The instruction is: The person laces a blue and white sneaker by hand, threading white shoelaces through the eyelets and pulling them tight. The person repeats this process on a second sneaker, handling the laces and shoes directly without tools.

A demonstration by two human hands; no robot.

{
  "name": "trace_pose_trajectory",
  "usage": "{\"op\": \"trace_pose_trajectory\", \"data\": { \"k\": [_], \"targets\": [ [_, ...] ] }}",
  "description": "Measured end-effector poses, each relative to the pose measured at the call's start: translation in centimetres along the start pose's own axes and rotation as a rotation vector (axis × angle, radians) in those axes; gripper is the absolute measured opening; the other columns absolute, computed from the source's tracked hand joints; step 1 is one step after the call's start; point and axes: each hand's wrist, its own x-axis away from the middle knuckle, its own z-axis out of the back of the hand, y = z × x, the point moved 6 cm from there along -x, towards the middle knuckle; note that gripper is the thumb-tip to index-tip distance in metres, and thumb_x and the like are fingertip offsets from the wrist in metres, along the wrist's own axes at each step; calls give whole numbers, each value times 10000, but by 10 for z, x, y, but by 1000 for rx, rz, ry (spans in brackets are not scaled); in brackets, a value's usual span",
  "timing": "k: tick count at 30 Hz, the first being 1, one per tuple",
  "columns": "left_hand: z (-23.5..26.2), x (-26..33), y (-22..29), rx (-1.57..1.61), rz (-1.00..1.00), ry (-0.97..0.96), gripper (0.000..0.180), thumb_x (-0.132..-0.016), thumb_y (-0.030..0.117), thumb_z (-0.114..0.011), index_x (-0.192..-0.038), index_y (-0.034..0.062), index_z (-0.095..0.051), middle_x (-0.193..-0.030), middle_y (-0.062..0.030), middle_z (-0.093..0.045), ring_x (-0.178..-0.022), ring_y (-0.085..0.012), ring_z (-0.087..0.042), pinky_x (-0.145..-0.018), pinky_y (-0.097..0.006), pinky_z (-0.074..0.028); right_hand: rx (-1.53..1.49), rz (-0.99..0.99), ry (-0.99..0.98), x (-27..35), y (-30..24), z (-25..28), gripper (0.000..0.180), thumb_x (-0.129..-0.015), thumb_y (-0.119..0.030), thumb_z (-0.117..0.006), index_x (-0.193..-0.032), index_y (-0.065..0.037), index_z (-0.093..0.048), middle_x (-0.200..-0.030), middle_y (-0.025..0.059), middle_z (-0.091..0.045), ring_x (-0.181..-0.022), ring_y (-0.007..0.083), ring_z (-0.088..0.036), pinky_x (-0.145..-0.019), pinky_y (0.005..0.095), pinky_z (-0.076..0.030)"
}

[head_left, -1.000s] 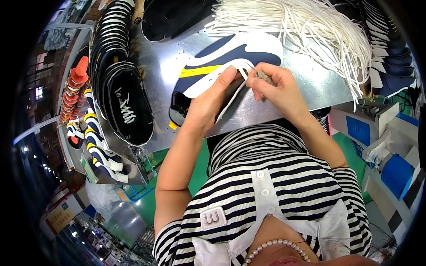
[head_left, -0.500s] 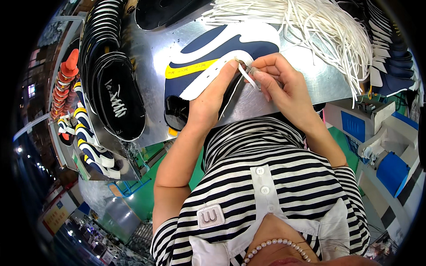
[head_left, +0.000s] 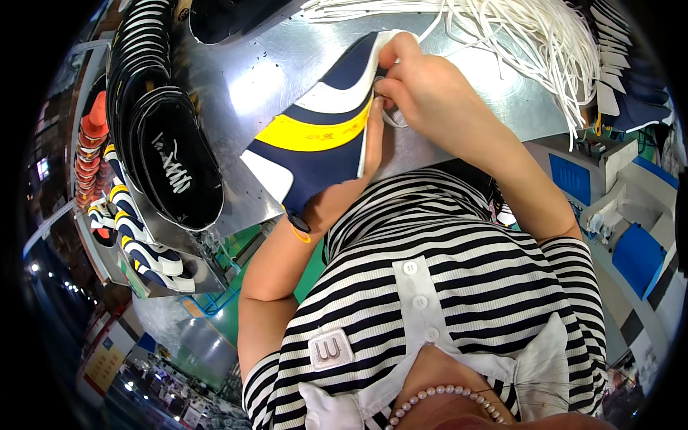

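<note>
A navy, white and yellow shoe upper (head_left: 319, 168) is tilted up on its side above the metal table, its outer face toward me. My left hand (head_left: 374, 140) is closed on its near right edge, with the fingers partly hidden behind it. At the upper's top right edge my right hand (head_left: 424, 84) is closed in a pinch on a white shoelace (head_left: 392, 124), which makes a small loop below the fingertips. The lace's exact path through the upper is hidden by the hands. A yellow-orange loop (head_left: 299, 234) hangs at the upper's lower end.
The metal table (head_left: 251, 68) bears a heap of white laces (head_left: 519, 54) at the far right. Nested black shoe uppers (head_left: 175, 161) stand at left; navy-and-white ones (head_left: 631, 107) are stacked at far right. A dark upper (head_left: 233, 18) lies at the back. Blue-grey equipment (head_left: 634, 258) stands at right.
The shoe upper has been turned up from lying lower on the table, so its outer side faces me. My right hand has moved left and away from me, over its top edge.
</note>
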Motion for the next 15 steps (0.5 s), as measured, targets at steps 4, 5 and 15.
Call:
{"op": "trace_pose_trajectory", "data": {
  "k": [4, 5, 15],
  "targets": [
    [-13, 24, -38, 777, 650, 63, 253, -954, 201, -629, -1057, -19, -701, -1025, -87, -718, -932, -166, -678, -842, -299, -516, 43, 19, -87, 0, -14, 15, 248, -900, -109, -617, -1098, -3, -512, -768, 137, -665, -663, 267, -644, -611, 354, -493],
    [-15, 31, -48, 902, 782, 9, 289, -951, 211, -629, -1108, -26, -675, -1070, -110, -703, -985, -186, -662, -881, -296, -498, -18, 51, -71, 5, -14, 30, 255, -890, -143, -642, -1084, -12, -540, -784, 137, -672, -668, 278, -649, -610, 370, -496],
    [-10, 9, -79, 804, 790, -265, 430, -974, 348, -613, -1126, -54, -628, -1044, -148, -679, -953, -206, -652, -859, -302, -503, -544, -323, 52, -17, 51, 21, 378, -835, -231, -768, -1131, -49, -621, -992, 20, -658, -859, 74, -599, -710, 205, -464]
  ]
}}
